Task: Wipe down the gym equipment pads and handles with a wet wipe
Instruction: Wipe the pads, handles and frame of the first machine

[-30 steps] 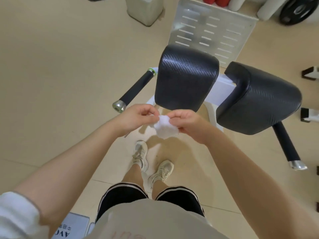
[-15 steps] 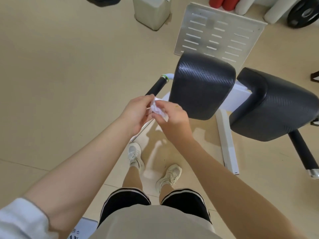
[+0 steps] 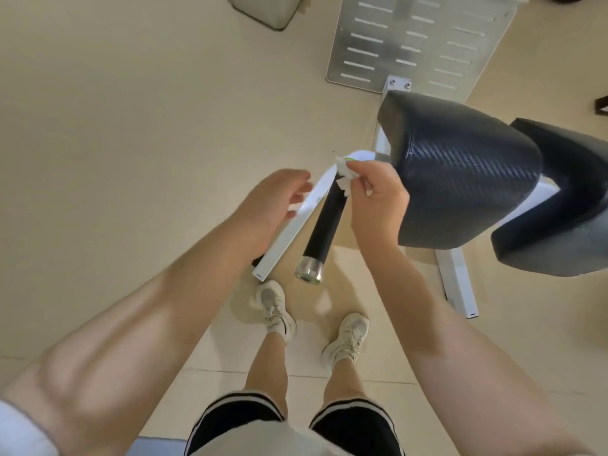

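Shifting from two hands to one, the wipe (image 3: 345, 174) had passed wholly to the right hand (image 3: 375, 195), whose fingers were clamped on it against the top of the black handle (image 3: 325, 225). The left hand (image 3: 279, 199) had let go and hung just beside the handle, its fingers loosely curled and apart, holding nothing. The preparing looked finished; wiping down the handle seemed about to start, the pad (image 3: 460, 179) beyond the right knuckles apparently waiting.

Handle (image 3: 324, 225) left of pads (image 3: 460, 179); footplate (image 3: 411, 37) behind.
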The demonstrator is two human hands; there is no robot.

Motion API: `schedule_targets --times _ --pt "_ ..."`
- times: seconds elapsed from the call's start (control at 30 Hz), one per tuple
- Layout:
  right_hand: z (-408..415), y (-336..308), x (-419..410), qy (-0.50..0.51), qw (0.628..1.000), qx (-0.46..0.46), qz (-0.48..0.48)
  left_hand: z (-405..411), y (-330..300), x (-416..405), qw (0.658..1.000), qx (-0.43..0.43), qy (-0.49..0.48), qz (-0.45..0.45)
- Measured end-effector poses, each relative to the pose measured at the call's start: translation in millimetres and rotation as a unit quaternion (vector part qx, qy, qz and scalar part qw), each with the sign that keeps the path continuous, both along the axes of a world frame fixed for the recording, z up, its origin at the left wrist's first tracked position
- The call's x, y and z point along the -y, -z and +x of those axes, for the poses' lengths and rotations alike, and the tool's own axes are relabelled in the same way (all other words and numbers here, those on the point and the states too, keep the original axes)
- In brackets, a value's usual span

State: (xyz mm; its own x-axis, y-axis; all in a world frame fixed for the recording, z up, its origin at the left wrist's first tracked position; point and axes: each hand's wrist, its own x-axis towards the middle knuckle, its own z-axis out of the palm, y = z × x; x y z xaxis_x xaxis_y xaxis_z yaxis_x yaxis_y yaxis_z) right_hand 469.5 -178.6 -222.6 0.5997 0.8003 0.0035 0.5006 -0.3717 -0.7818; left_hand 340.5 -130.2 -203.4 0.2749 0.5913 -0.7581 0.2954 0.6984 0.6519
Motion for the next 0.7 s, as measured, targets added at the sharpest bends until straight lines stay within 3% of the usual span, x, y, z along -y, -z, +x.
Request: schedule_targets --times 0.07,0.13,0.2,0.3,0.4,0.47,0.57,0.7 --pt "5 12 -17 -0.064 0.994 0.06 -0.069 -2 19 4 0.996 -0.053 0.077 0.01" --pt "6 28 -23 -0.14 0.968 0.118 -0.17 -3 31 13 0.991 -0.052 0.121 -0.02" --pt "5 38 -17 -0.157 0.957 0.116 -0.216 -5 35 22 0.988 -0.024 0.141 -0.051" --pt "-2 38 4 -0.146 0.971 0.08 -0.169 -11 35 28 0.988 0.021 0.134 -0.069" --pt "-16 25 35 -0.24 0.964 0.053 -0.097 -15 35 28 0.987 0.017 0.148 -0.067" --pt "-27 14 59 -0.263 0.959 0.022 -0.105 -18 35 27 0.984 0.026 0.157 -0.081" --pt "-32 -1 73 -0.22 0.971 -0.007 -0.099 -21 32 28 0.983 0.038 0.145 -0.103" --pt "-11 -5 34 -0.096 0.992 0.053 -0.055 -20 31 29 0.986 0.05 0.111 -0.115"
